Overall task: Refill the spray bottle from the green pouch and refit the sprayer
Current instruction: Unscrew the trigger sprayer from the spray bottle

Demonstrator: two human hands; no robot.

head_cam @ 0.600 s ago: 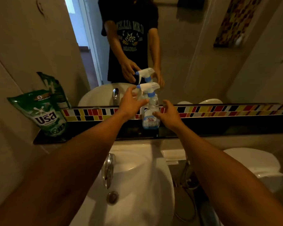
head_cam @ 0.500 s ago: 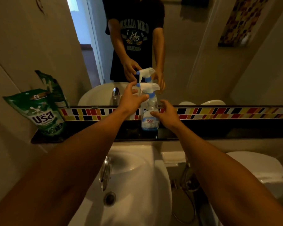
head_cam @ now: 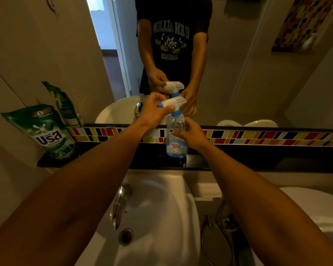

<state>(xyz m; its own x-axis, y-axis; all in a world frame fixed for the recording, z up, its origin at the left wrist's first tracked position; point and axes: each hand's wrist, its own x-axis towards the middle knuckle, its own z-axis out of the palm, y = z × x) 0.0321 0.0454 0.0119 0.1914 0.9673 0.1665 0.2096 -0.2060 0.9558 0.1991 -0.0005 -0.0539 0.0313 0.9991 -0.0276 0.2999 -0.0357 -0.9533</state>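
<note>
Pinching sprayer [head_cam: 173, 103], left hand [head_cam: 155, 111]; right hand [head_cam: 193, 135] seemingly grasps "King's Stella" bottle [head_cam: 176, 140].

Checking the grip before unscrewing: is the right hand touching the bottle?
Touching. The head view shows the right hand with its fingers laid against the bottle above its label.

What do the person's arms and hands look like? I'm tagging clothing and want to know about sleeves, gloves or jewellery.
Both forearms are bare to the frame's edge: no sleeves show on them. The left hand and right hand wear no gloves, and no rings, watch or bracelets show at the wrists. The mirror shows a dark short-sleeved T-shirt with a pale printed crest and lettering.
</note>
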